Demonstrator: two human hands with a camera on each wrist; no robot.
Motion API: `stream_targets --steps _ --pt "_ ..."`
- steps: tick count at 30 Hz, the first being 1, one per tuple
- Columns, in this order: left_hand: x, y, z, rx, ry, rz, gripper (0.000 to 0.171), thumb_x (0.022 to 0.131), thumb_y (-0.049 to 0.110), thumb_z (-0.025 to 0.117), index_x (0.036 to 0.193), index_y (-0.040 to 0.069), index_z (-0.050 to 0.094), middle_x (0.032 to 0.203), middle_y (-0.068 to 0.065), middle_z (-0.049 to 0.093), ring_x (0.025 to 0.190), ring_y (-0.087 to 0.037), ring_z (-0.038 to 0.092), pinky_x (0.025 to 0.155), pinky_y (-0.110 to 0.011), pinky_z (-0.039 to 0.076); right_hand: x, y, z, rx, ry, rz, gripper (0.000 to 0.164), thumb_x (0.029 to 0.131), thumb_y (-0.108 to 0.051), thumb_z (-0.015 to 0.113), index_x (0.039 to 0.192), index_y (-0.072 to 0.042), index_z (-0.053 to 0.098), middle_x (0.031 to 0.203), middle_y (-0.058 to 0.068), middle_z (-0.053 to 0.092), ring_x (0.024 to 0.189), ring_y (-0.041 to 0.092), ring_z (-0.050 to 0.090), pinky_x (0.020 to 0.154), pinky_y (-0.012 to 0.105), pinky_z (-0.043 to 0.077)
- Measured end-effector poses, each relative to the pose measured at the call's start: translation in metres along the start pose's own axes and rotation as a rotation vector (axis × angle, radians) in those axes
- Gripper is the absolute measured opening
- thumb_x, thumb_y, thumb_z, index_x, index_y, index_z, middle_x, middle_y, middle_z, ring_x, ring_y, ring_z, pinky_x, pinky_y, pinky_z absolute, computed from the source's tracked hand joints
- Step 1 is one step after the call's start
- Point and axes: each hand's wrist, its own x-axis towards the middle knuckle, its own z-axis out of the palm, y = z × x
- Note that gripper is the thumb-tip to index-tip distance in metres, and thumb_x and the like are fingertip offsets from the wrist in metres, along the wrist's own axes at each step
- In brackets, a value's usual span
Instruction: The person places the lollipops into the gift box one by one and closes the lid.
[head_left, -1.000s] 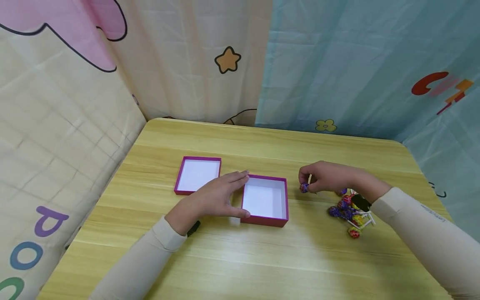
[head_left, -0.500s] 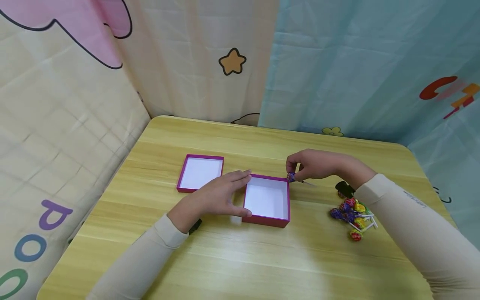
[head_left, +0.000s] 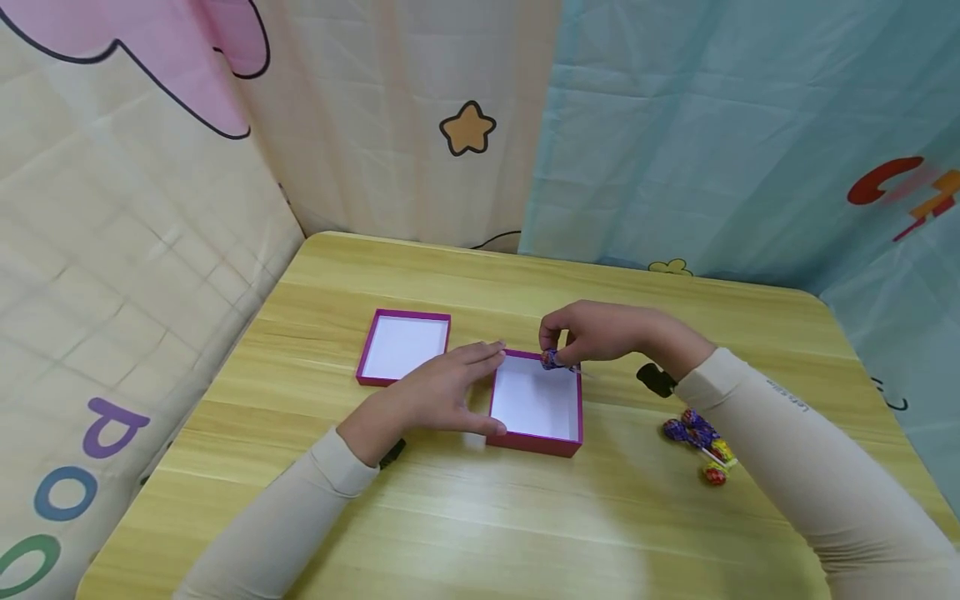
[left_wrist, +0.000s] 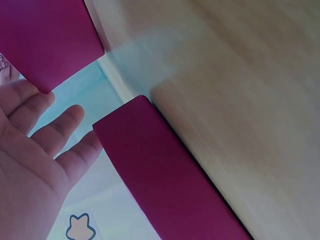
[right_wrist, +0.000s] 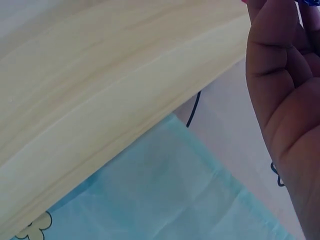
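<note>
A magenta box (head_left: pixel 534 447) with a white inside stands open on the table. My left hand (head_left: pixel 438 390) rests against its left side, thumb at the front corner and fingers straight toward the back; in the left wrist view, fingertips touch the box wall (left_wrist: pixel 50 40). Over the box's back right part, my right hand (head_left: pixel 596 332) pinches a purple-wrapped lollipop (head_left: pixel 550 360), its stick pointing right. In the right wrist view only a sliver of purple wrapper (right_wrist: pixel 309 2) shows at the top edge. Several lollipops (head_left: pixel 697 429) lie to the right, partly hidden by the right sleeve.
A shallow magenta lid (head_left: pixel 405 346), white side up, lies left of the box, partly behind the left hand. The wooden table (head_left: pixel 450 517) meets printed curtains (head_left: pixel 637 133) at its back edge. A dark wrist camera (head_left: pixel 656 380) hangs under the right wrist.
My right hand has carried the lollipop leftward from the table beside the box to above the box. The left hand stays at the box. The view has shifted slightly.
</note>
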Motion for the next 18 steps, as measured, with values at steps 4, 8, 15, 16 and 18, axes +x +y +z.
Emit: stream_targets --steps 4,8,15,16,18 --pt "0.0 0.0 0.0 0.01 -0.003 -0.001 0.108 0.075 0.08 0.062 0.154 0.011 0.037 0.163 0.003 0.026 0.147 -0.022 0.026 0.117 -0.037 0.026 0.007 -0.001 0.007 0.044 -0.01 0.006 0.008 0.094 -0.01 0.064 0.1 -0.015 0.064 0.097 -0.001 0.066 0.083 0.029 0.066 0.068 0.038 0.057" --pt "-0.002 -0.001 0.001 0.017 -0.008 0.008 0.108 0.076 0.08 0.062 0.155 0.011 0.036 0.163 0.001 0.027 0.147 -0.021 0.026 0.117 -0.038 0.026 0.014 -0.004 0.015 0.042 -0.026 0.002 0.008 0.095 -0.011 0.064 0.099 -0.017 0.065 0.097 -0.001 0.064 0.077 0.026 0.061 0.062 0.038 0.056" --pt "-0.005 -0.002 0.0 0.035 -0.021 0.01 0.108 0.077 0.081 0.058 0.156 0.011 0.033 0.164 0.003 0.023 0.148 -0.022 0.024 0.118 -0.038 0.025 0.021 -0.015 0.021 0.015 -0.047 -0.025 0.009 0.095 -0.009 0.063 0.099 -0.017 0.064 0.091 -0.002 0.062 0.071 0.016 0.056 0.06 0.031 0.051" --pt "-0.005 -0.002 0.0 0.037 -0.023 0.01 0.109 0.077 0.082 0.058 0.156 0.012 0.032 0.164 0.004 0.022 0.148 -0.022 0.024 0.118 -0.037 0.024 0.021 -0.016 0.022 0.01 -0.046 -0.035 0.01 0.094 -0.008 0.063 0.099 -0.017 0.064 0.091 -0.003 0.062 0.073 0.015 0.057 0.062 0.03 0.051" --pt "-0.005 -0.001 0.0 0.04 -0.021 0.013 0.109 0.077 0.082 0.057 0.156 0.012 0.031 0.164 0.004 0.021 0.148 -0.022 0.024 0.118 -0.037 0.024 0.023 -0.016 0.024 0.005 -0.051 -0.059 0.01 0.094 -0.008 0.063 0.099 -0.016 0.065 0.091 -0.004 0.063 0.076 0.016 0.058 0.065 0.03 0.051"
